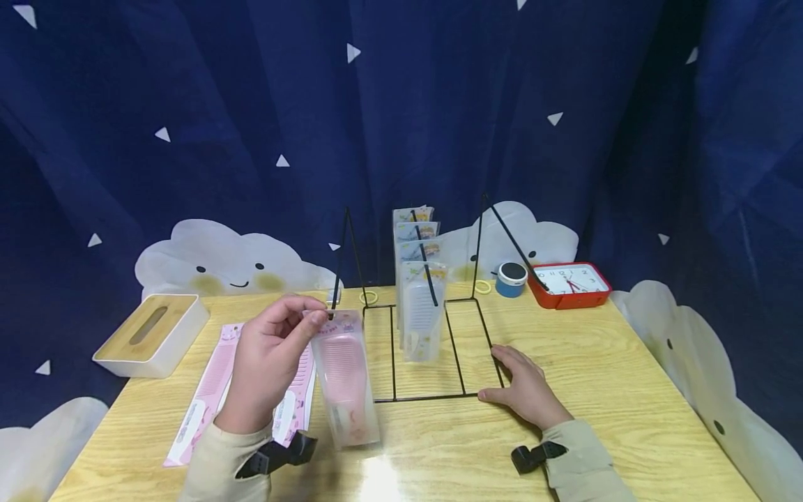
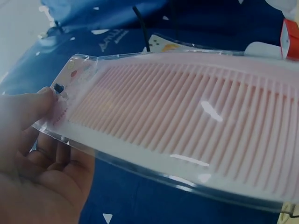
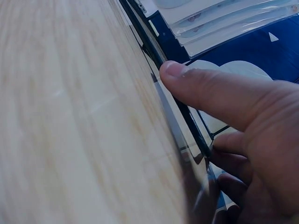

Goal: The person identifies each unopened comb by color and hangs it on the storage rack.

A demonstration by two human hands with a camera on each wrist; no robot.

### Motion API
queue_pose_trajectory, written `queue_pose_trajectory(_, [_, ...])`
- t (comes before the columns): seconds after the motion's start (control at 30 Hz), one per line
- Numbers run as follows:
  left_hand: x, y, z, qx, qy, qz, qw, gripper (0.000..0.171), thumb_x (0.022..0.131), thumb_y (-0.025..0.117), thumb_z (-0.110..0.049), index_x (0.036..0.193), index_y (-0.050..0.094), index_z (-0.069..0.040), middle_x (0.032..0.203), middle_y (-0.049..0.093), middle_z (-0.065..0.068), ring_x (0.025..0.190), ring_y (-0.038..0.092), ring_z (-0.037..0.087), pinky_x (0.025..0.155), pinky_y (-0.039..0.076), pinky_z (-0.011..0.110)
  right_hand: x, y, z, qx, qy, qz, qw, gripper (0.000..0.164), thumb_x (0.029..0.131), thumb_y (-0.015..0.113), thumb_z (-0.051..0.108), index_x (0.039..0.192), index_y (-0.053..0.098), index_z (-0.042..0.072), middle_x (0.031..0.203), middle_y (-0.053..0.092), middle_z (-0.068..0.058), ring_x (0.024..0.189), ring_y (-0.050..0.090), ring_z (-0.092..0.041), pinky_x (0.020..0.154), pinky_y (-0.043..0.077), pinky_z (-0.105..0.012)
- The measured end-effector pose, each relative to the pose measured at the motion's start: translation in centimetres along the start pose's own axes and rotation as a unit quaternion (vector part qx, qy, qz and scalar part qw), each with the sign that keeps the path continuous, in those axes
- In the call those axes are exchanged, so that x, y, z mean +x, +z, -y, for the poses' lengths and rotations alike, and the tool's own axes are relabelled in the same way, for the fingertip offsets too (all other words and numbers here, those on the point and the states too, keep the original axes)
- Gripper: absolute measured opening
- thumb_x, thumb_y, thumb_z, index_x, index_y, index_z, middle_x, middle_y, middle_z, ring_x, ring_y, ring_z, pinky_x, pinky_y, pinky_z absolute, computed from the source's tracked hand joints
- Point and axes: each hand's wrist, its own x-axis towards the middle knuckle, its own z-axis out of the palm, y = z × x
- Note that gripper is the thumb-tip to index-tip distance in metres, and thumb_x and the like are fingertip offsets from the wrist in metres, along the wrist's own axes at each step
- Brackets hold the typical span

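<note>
My left hand [image 1: 270,362] pinches the top edge of a pink comb in a clear packet [image 1: 343,376], between thumb and fingers. The packet hangs down at the tip of the left prong of a black wire display rack [image 1: 433,397]. Whether the prong passes through the packet's hole, I cannot tell. Several packeted combs [image 1: 422,314] hang in a row on the middle prong. At the rack's front right corner, my right hand [image 1: 527,390] rests with its thumb on the front bar and fingers against the side bar. In the left wrist view the comb's teeth [image 2: 187,112] fill the middle.
More pink packeted combs [image 1: 207,397] lie on the wooden table [image 1: 439,446] at left, partly behind my left hand. A tissue box [image 1: 185,335] stands at the far left. Behind the rack are a blue round speaker [image 1: 511,284], a red clock [image 1: 567,298] and yellow rings [image 1: 370,298].
</note>
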Motion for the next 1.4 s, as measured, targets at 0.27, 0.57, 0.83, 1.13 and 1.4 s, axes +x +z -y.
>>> queue_pose_trajectory(0.27, [2.4, 0.5, 1.3, -0.010, -0.021, 0.013, 0.9997, 0.010, 0.095, 0.069, -0.007, 0.101, 0.068, 0.000, 0.082, 0.066, -0.001, 0.071, 0.056, 0.011, 0.063, 0.047, 0.023, 0.0, -0.1, 0.0, 0.001, -0.001, -0.004, 1.000, 0.094, 0.074, 0.088, 0.039, 0.147, 0.046, -0.001, 0.153, 0.040, -0.025, 0.142, 0.030, -0.047, 0.111, 0.021, -0.067])
queue_pose_trajectory(0.57, [5.6, 0.8, 3.0, -0.051, -0.050, 0.033, 0.9969, 0.016, 0.099, 0.065, -0.015, 0.108, 0.064, -0.002, 0.088, 0.062, -0.001, 0.080, 0.053, 0.013, 0.069, 0.047, 0.023, -0.1, -0.3, 0.3, -0.008, -0.006, -0.007, 1.000, 0.094, 0.074, 0.088, 0.042, 0.146, 0.048, -0.001, 0.152, 0.042, -0.024, 0.143, 0.032, -0.046, 0.111, 0.023, -0.066])
queue_pose_trajectory(0.83, [8.6, 1.2, 4.2, -0.097, -0.057, 0.042, 0.9928, 0.010, 0.099, 0.064, -0.013, 0.107, 0.065, -0.007, 0.092, 0.062, -0.001, 0.083, 0.053, 0.011, 0.068, 0.046, 0.021, -0.2, -0.2, 0.3, -0.001, 0.003, 0.000, 1.000, 0.094, 0.074, 0.088, 0.042, 0.147, 0.046, -0.001, 0.153, 0.040, -0.024, 0.143, 0.031, -0.046, 0.111, 0.022, -0.066])
queue_pose_trajectory(1.13, [11.5, 1.7, 5.1, -0.058, -0.084, 0.033, 0.9942, 0.019, 0.101, 0.062, -0.018, 0.116, 0.064, -0.006, 0.098, 0.061, 0.002, 0.089, 0.053, 0.014, 0.078, 0.048, 0.027, -0.2, -0.2, 0.3, 0.003, 0.005, 0.006, 1.000, 0.095, 0.075, 0.088, 0.041, 0.148, 0.045, -0.001, 0.154, 0.039, -0.024, 0.144, 0.030, -0.045, 0.112, 0.019, -0.066])
queue_pose_trajectory(1.4, [13.8, 2.2, 5.8, -0.047, -0.094, 0.030, 0.9940, 0.019, 0.101, 0.062, -0.018, 0.115, 0.063, -0.006, 0.099, 0.063, -0.001, 0.092, 0.055, 0.013, 0.086, 0.047, 0.035, -0.2, -0.4, 0.4, 0.004, 0.007, 0.009, 1.000, 0.095, 0.075, 0.087, 0.043, 0.148, 0.045, -0.001, 0.154, 0.040, -0.024, 0.144, 0.030, -0.046, 0.112, 0.021, -0.067])
